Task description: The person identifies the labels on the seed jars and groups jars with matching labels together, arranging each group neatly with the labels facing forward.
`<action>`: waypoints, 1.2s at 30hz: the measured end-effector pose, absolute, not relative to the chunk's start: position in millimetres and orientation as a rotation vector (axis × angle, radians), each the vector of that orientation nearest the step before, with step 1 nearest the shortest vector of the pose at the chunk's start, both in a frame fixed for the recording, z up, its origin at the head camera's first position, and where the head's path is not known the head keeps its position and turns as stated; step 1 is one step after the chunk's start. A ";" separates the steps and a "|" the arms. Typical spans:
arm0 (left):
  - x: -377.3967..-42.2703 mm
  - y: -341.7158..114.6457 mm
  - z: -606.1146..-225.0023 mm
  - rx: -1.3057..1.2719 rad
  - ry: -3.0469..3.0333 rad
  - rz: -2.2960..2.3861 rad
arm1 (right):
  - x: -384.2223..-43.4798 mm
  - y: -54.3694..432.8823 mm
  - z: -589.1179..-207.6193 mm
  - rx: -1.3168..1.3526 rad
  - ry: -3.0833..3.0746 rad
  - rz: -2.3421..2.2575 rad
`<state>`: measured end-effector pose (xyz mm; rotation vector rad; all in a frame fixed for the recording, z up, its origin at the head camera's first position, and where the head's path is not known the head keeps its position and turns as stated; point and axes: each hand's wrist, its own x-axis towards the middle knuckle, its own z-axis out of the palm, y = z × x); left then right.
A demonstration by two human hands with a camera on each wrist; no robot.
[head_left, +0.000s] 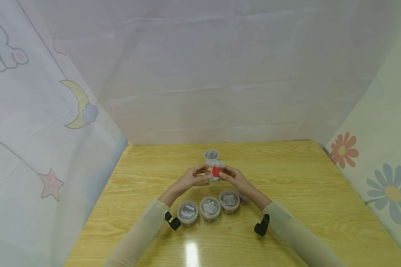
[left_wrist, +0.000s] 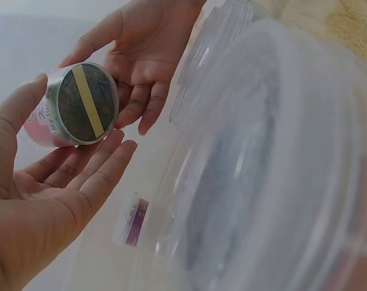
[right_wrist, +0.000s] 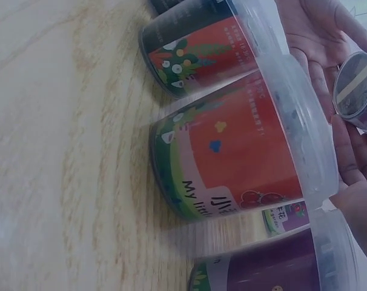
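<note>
Round plastic tub with a red-and-pink printed label and a translucent top is being held up above the middle of the yellow wood-grain counter, between both hands of the person I am watching. The left hand is gripping its left side, thumb on the near face and fingers reaching round and under. The right hand is gripping the right side, its thumb lying on the label. Each grip is spreading only about as wide as the tub, thumb and fingers both meeting it. From the left wrist I am seeing its dark round base, crossed by a pale yellow strip.

Just beyond, on the far side, a similar round lidded tub is standing on the counter. Nearer the person, a row of round tubs with clear lids is running left to right, silvery packets showing through; the rightmost is partly hiding under the right forearm. Pale sleeves are covering both forearms, and black wrist cameras are sitting at the cuffs.
</note>
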<state>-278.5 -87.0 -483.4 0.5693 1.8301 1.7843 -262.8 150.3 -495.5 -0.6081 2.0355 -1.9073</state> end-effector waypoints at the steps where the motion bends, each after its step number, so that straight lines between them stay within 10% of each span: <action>1: -278.7 -87.0 -483.6 0.571 1.825 1.786 | -261.3 150.0 -491.4 -0.613 2.025 -1.908; 36: -273.2 -74.8 -476.8 0.499 1.920 1.937 | -264.2 145.4 -487.3 -0.533 2.125 -1.910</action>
